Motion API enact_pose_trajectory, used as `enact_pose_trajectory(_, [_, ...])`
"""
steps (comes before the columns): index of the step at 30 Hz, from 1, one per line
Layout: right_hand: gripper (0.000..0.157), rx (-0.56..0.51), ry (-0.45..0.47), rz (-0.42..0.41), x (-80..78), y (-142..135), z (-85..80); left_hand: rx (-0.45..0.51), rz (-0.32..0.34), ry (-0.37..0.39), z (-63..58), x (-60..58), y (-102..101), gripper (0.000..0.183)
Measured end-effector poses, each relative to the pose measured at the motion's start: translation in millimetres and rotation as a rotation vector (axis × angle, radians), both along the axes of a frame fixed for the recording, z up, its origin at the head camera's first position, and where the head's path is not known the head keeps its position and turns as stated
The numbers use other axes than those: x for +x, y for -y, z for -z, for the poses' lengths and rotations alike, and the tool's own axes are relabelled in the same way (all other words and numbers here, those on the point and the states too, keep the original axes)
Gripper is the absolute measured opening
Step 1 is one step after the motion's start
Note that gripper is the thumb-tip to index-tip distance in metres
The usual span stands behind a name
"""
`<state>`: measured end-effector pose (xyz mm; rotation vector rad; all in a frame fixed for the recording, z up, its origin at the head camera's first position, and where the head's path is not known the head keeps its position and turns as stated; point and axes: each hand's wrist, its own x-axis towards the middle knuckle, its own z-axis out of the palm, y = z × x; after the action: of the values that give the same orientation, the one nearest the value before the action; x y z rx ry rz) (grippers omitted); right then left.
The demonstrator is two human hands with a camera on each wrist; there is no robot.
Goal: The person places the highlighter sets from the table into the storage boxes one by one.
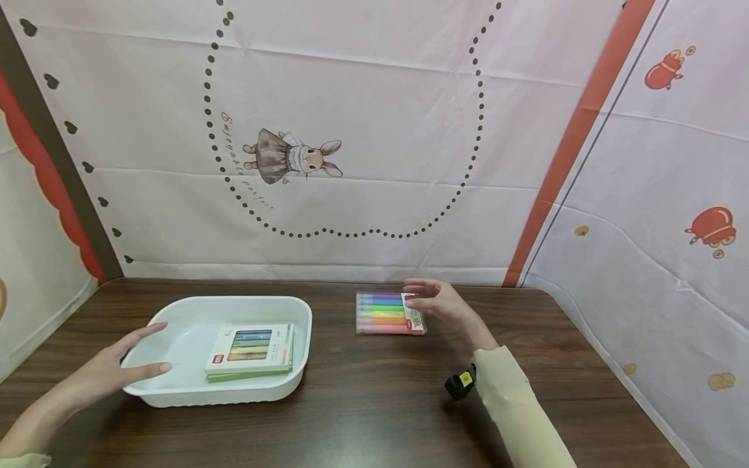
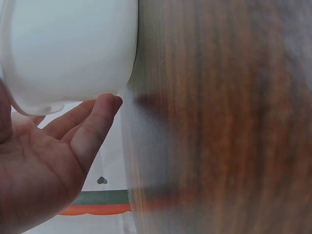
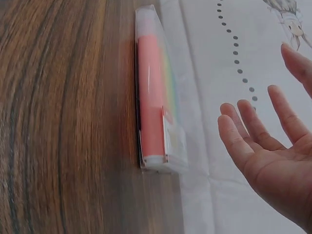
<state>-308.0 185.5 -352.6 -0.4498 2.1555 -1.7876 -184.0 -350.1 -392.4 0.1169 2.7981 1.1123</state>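
Observation:
On the left of the table sits a white plastic basin (image 1: 193,394). My left hand (image 1: 105,370) grips its left end, with the thumb and index finger over the rim and other fingers against the outside wall (image 2: 73,53). Inside the basin lies a white windowed box (image 1: 219,356) showing coloured contents, on top of something green-edged. Right of the basin, a clear pack of rainbow-coloured markers (image 1: 380,313) lies flat on the table. My right hand (image 1: 441,304) hovers over its right end, fingers spread and apart from the pack (image 3: 152,97) in the right wrist view.
The dark wood-grain table (image 1: 363,403) meets a printed cloth backdrop (image 1: 374,214) along its far edge. Another cloth wall (image 1: 632,286) stands along the right side. A black wrist camera (image 1: 460,382) sits at my right cuff.

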Motion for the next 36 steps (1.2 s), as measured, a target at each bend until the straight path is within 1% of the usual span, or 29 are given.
enact_pose_trajectory(4, [0.061,0.01,-0.017,-0.003,-2.6,-4,0.6,-0.004,0.003,-0.014,0.5,0.6,0,0.078])
enact_pose_trajectory(9, [0.062,0.018,-0.029,-0.018,-4.8,-8,1.5,-0.004,0.001,-0.011,0.2,1.1,-1,0.078])
enact_pose_trajectory(15, [0.061,0.034,-0.018,0.009,-8.9,-12,3.4,-0.007,0.004,-0.026,0.6,1.5,-1,0.077])
enact_pose_trajectory(20, [0.061,0.05,-0.021,0.007,-9.4,-13,1.9,0.0,-0.002,-0.022,0.9,1.7,-1,0.077])
enact_pose_trajectory(25, [0.059,0.061,-0.027,0.006,-13.6,-16,5.6,-0.005,-0.003,-0.033,0.7,2.2,-2,0.076])
enact_pose_trajectory(27, [0.06,0.062,-0.034,0.002,-17.3,-18,10.0,-0.008,-0.005,-0.033,0.7,2.0,-2,0.076])
enact_pose_trajectory(32, [0.064,0.087,-0.045,-0.003,-20.6,-22,13.9,-0.005,-0.004,-0.044,1.1,2.3,-2,0.076])
enact_pose_trajectory(36, [0.063,0.109,-0.06,-0.009,-23.6,-25,16.9,0.002,-0.002,-0.048,1.4,2.8,-2,0.076])
